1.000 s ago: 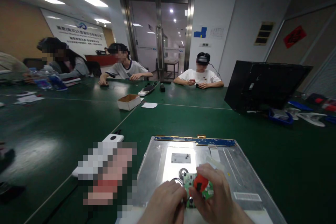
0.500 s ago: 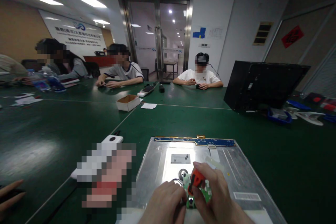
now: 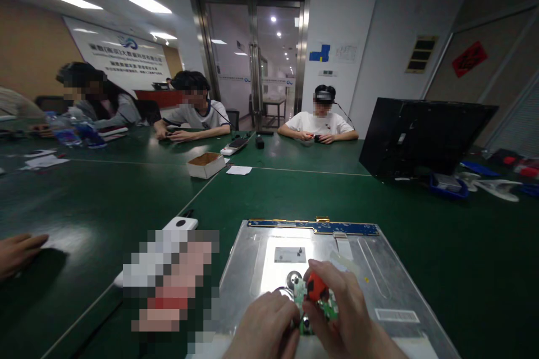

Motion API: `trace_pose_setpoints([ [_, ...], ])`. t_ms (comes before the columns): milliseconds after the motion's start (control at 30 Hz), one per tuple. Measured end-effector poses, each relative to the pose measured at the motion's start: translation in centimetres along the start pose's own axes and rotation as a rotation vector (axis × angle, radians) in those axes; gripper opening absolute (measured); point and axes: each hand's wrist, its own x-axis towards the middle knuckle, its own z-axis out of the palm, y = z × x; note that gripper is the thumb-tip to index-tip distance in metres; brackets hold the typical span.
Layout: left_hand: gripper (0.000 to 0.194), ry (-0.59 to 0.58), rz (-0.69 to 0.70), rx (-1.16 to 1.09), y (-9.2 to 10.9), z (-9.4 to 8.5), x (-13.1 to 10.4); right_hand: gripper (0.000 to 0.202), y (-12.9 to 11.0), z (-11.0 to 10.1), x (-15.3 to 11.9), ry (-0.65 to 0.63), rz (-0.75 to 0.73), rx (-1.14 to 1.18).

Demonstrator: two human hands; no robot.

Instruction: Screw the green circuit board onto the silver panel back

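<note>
My right hand (image 3: 347, 305) is closed around the orange and black handle of a short screwdriver (image 3: 317, 287), which stands over a green circuit board (image 3: 330, 310). Thumb and fingers grip the handle from its two sides; the tip is hidden. Against the board's left edge, my left hand (image 3: 269, 320) is curled, its fingertips hidden near the screwdriver's lower end. The board lies on the silver metal back of a flat display panel (image 3: 261, 255). A blue circuit strip (image 3: 290, 225) runs along the panel's far edge.
Left of the panel lie a white power strip (image 3: 183, 224) and a blurred-out pinkish object (image 3: 197, 263). Another person's hand (image 3: 21, 252) rests at the left. Farther off are an open white box (image 3: 206, 166), a black monitor (image 3: 421, 137) and several people seated around the green table (image 3: 295, 193).
The screwdriver handle has turned a little in my right hand, showing more orange. My left hand stays in place. The other person's hand at the left has moved up and farther in.
</note>
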Motion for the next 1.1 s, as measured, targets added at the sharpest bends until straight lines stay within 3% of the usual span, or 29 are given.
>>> trace_pose_setpoints([
  [167, 0.012, -0.014, 0.013, 0.012, -0.1, 0.3, 0.1, 0.059, 0.4, 0.0, -1.3, -0.075, 0.045, 0.021],
  [400, 0.014, -0.082, -0.034, -0.017, 0.7, -0.9, 0.7, 0.047, -0.5, 0.5, 0.6, 0.088, 0.0, -0.048],
  [567, 0.017, -0.075, -0.023, -0.013, 1.0, -1.4, 0.6, 0.043, -0.6, 0.4, 1.1, 0.084, -0.024, -0.036],
  [900, 0.016, -0.004, 0.039, -0.009, 0.1, -0.3, 0.5, 0.053, 0.6, 0.0, -1.9, -0.072, 0.043, 0.016],
  [1100, 0.022, 0.002, 0.037, -0.009, -0.3, 0.3, 0.2, 0.055, 0.5, 0.3, -1.9, -0.03, 0.032, -0.038],
])
